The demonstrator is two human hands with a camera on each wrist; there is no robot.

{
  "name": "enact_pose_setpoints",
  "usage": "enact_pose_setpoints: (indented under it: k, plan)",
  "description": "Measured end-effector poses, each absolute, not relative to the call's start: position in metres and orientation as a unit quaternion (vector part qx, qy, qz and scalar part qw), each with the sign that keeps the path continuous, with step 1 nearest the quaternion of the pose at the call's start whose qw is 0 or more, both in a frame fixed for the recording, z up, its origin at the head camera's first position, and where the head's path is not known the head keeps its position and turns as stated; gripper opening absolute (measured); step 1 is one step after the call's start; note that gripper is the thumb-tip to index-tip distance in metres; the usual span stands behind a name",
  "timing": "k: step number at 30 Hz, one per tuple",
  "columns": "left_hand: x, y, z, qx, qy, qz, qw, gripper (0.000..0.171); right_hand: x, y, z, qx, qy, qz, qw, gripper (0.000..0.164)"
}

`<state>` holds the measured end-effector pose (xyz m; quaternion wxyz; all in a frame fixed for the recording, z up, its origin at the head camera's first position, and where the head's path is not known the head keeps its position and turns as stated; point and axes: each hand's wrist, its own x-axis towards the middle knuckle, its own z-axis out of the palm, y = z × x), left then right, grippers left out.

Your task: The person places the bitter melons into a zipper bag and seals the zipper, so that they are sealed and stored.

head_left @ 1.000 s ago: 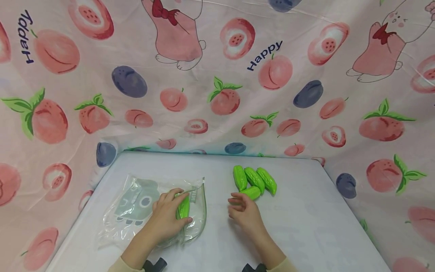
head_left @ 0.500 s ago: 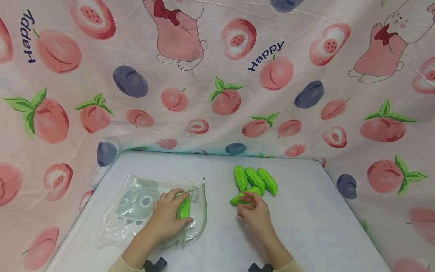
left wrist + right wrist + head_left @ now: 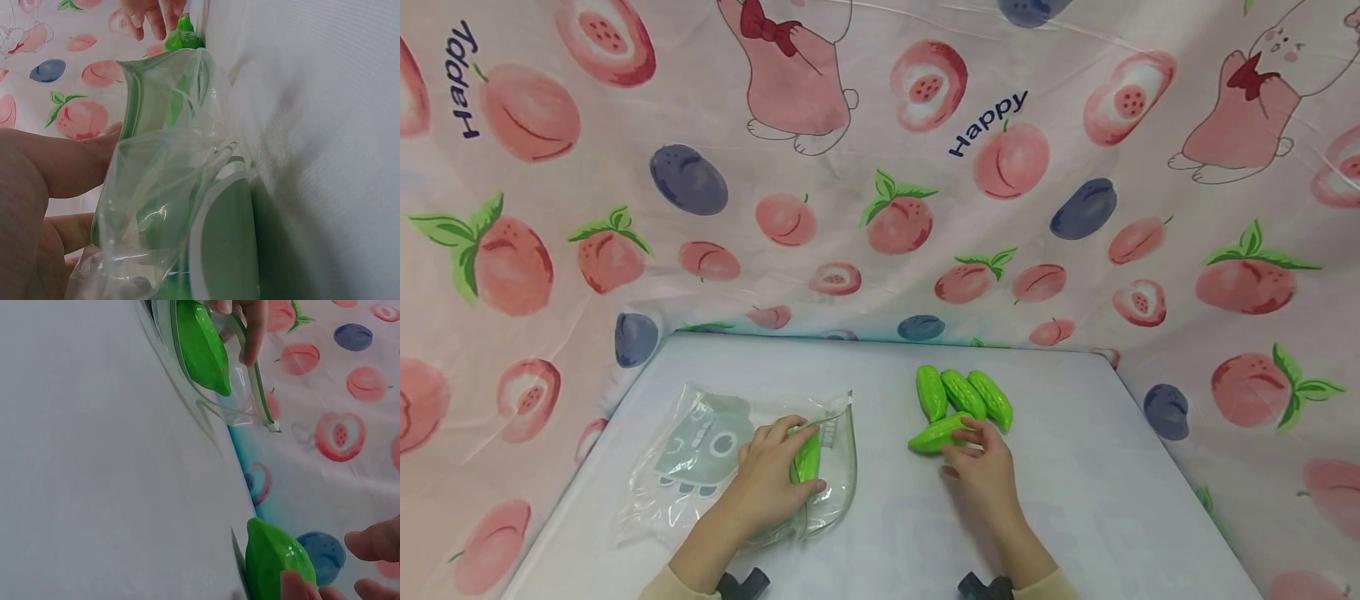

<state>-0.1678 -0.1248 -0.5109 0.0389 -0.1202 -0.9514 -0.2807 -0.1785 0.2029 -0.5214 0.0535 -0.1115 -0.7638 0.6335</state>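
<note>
At the left of the table, my left hand [image 3: 771, 479] holds the mouth of a clear zip bag [image 3: 696, 454] apart, its fingers at the rim. A green toy bitter melon [image 3: 807, 460] lies inside the bag; the right wrist view shows this melon [image 3: 201, 350] through the mouth. My right hand [image 3: 988, 471] is over the near end of another green bitter melon [image 3: 931, 437]. In the right wrist view, the thumb stands away from that melon [image 3: 269, 553] and fingertips overlap it; contact cannot be told. Several more bitter melons [image 3: 931, 392] lie together just behind.
The white table [image 3: 1105, 500] ends at a pink fruit-print cloth [image 3: 850, 208] that hangs behind and at both sides. The bag's printed body [image 3: 700, 446] lies flat to the left of its mouth.
My right hand has moved right along the front melon, uncovering its left end. My left hand, the bag and the melons look still.
</note>
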Motion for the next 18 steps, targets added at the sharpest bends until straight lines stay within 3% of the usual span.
enact_pose_setpoints:
  k: [18]
  plan:
    - [-0.168,-0.125,-0.513,-0.118,-0.951,-0.282,0.038,0.080,-0.189,0.218,-0.525,-0.179,-0.775,0.603,0.065,0.065]
